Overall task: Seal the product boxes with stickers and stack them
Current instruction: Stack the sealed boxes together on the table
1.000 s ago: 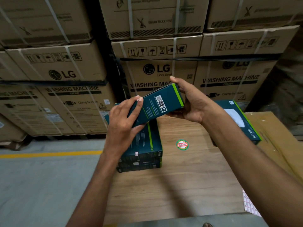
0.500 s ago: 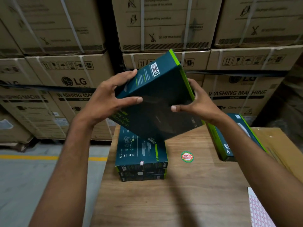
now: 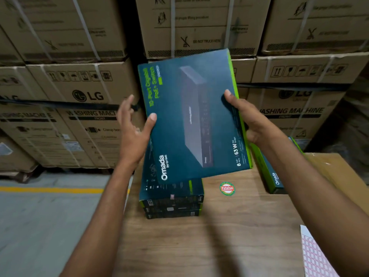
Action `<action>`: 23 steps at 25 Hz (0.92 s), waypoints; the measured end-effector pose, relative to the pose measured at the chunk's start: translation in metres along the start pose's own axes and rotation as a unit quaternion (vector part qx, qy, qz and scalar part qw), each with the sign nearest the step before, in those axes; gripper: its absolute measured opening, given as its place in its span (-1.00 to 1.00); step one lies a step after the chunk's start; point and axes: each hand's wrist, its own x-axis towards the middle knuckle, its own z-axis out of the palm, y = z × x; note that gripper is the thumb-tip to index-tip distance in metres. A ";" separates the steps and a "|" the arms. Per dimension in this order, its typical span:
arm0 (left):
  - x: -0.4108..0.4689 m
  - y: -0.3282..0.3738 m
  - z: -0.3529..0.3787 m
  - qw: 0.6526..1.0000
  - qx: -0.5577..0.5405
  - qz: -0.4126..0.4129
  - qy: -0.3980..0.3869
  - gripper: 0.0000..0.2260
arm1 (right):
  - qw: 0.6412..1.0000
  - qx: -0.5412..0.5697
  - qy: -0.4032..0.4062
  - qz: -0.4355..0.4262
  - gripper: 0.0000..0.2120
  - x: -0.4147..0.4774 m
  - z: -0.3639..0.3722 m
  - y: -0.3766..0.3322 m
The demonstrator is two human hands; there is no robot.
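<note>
Backdrop: wall of strapped washing machine cartons (image 3: 79, 96). In front, wooden tabletop (image 3: 219, 246).

Raised over the far left part of the tabletop: held box (image 3: 191, 116), teal with green edging, printed face toward the camera, tilted, hanging just above the stack (image 3: 171, 200). Three like boxes in that stack, counting near ends, at the left edge of the tabletop.

Judged as the stacking step for a fourth. No seal visible on the face shown; sealed or not, cannot tell.

Near the far right edge, well apart from the stack, a spare box (image 3: 273, 176), likely yet to be done.

Grip on the right edge by the right hand (image 3: 245, 116): thumb on the face, fingers hidden behind. At the left edge, the left hand (image 3: 133, 132): thumb pressed on the face, fingers spread and straight beside the box.

Near right corner: sticker sheet (image 3: 315, 256), partly out of view. Between stack and spare box, flat on the wood: round sticker (image 3: 227, 188).
</note>
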 end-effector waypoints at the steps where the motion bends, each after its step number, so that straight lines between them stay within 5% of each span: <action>1: -0.007 -0.010 0.005 0.997 -0.066 -0.027 -0.036 -0.40 | 0.999 0.015 -0.012 0.026 -0.49 0.000 0.001 0.001; 5: -0.012 -0.019 0.012 0.958 -0.232 -0.130 -0.111 -0.54 | 0.993 0.029 -0.024 0.114 -0.71 -0.002 0.000 0.008; 10: 0.009 -0.026 -0.003 0.907 -0.204 -0.338 -0.147 -0.57 | 0.985 0.046 -0.036 0.160 -0.67 -0.009 -0.007 0.013; 14: 0.006 -0.027 -0.005 0.892 -0.195 -0.372 -0.167 -0.67 | 0.985 0.040 -0.051 0.160 -0.68 -0.021 -0.010 0.017; 20: 0.016 -0.029 -0.001 0.885 -0.231 -0.389 -0.109 -0.74 | 0.995 -0.051 0.034 -0.083 -0.45 -0.036 -0.004 0.032; 23: 0.021 -0.033 -0.006 0.885 -0.241 -0.389 -0.085 -0.52 | 0.930 -0.170 0.097 -0.311 -0.44 -0.050 0.003 0.045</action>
